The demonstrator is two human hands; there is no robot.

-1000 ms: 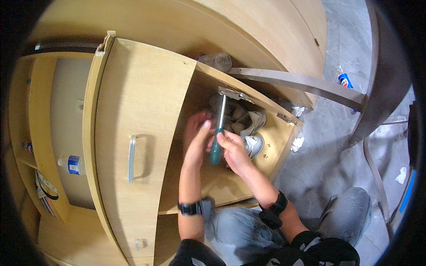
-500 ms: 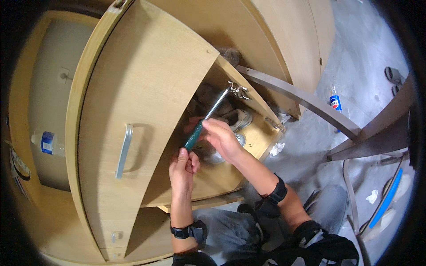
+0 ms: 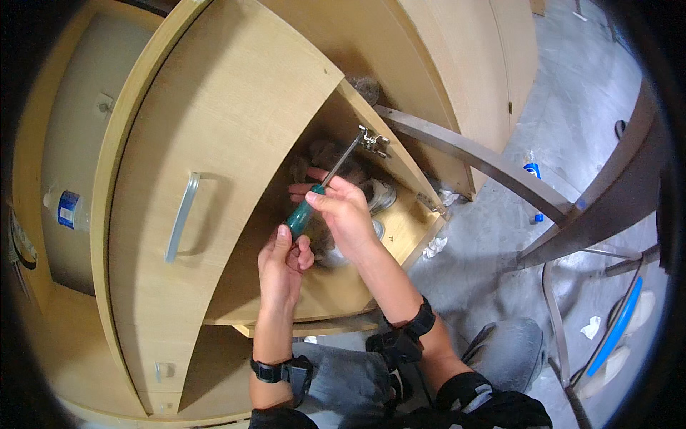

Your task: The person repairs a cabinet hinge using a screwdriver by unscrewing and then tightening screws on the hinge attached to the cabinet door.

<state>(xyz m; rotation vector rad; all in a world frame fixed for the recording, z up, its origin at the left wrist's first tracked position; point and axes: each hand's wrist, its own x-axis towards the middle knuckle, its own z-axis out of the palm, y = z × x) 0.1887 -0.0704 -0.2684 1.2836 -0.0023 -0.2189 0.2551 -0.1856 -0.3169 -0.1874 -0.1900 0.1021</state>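
A screwdriver (image 3: pixel 298 217) with a green handle points up and away from me, its metal shaft reaching a hinge (image 3: pixel 373 141) on the side panel inside the wooden cabinet. My left hand (image 3: pixel 279 264) is closed round the butt end of the handle, thumb on top. Further up, my right hand (image 3: pixel 346 217) has its thumb against the front of the handle, with its fingers stretched out behind the shaft. Whether the tip sits in a screw is too small to tell.
A cabinet door (image 3: pixel 236 107) with a metal handle (image 3: pixel 183 217) stands at my left. Shoes (image 3: pixel 381 194) lie inside the cabinet, and a second hinge (image 3: pixel 431 203) is on the panel. A brown bar (image 3: pixel 471 146) crosses at right, with a bottle (image 3: pixel 532 169) on the floor.
The fingers of my right hand have straightened and spread behind the shaft. The view has shifted slightly; the screwdriver still points at the same hinge, held at its butt by my left hand.
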